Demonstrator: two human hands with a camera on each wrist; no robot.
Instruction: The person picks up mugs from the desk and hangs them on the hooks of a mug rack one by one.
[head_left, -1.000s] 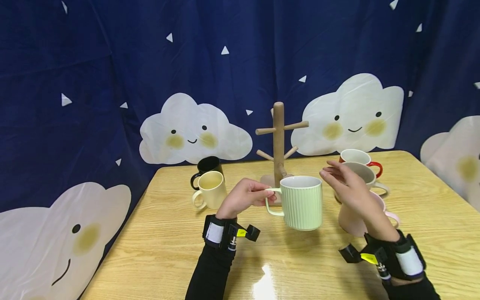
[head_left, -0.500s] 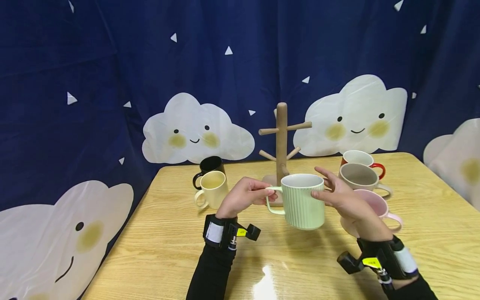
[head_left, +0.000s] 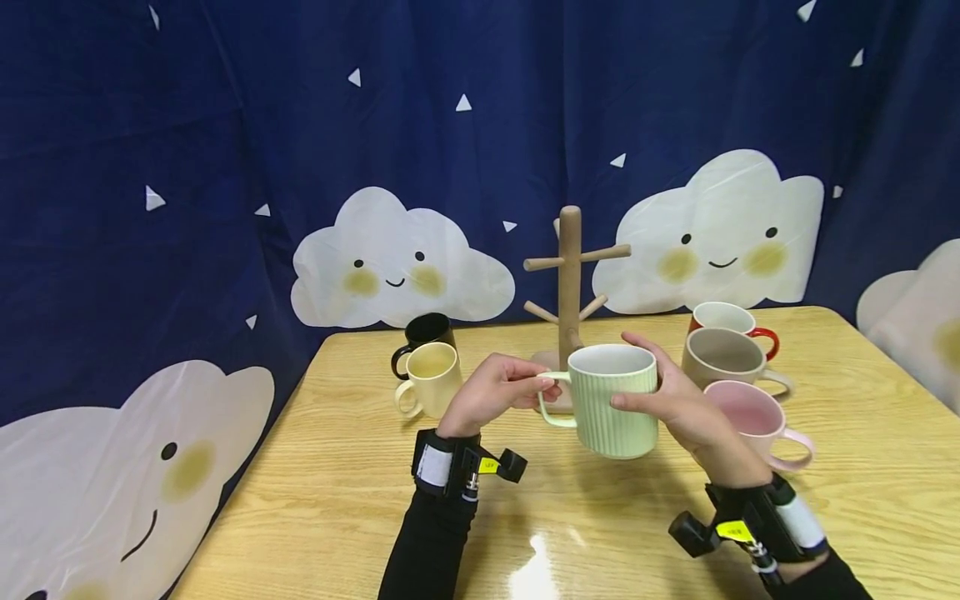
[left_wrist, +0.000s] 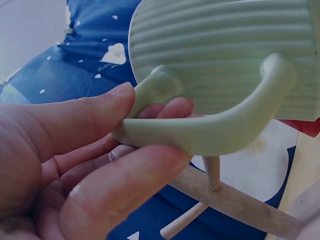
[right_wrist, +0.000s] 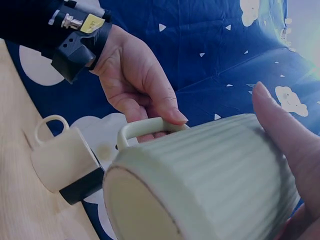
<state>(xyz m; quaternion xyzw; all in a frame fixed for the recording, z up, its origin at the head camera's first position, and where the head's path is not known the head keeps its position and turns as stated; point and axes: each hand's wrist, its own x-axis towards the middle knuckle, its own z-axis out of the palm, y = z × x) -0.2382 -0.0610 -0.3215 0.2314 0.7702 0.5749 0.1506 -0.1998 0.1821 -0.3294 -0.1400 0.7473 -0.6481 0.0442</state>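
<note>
Head view: the left hand [head_left: 495,393] pinches the handle [head_left: 557,422] of the green mug [head_left: 611,433]; the right hand [head_left: 681,407] grips its body. Raised rim-up between the 2, handle leftward, it stands before the wooden rack [head_left: 570,283].

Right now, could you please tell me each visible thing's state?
Ribbed green mug: upright, raised
Wooden mug stand: visible pegs bare
Pale yellow mug: upright
Black mug: upright
Red white-lined mug: upright
Beige mug: upright
Pink mug: upright
Left hand: pinching handle
Right hand: gripping green mug
</note>
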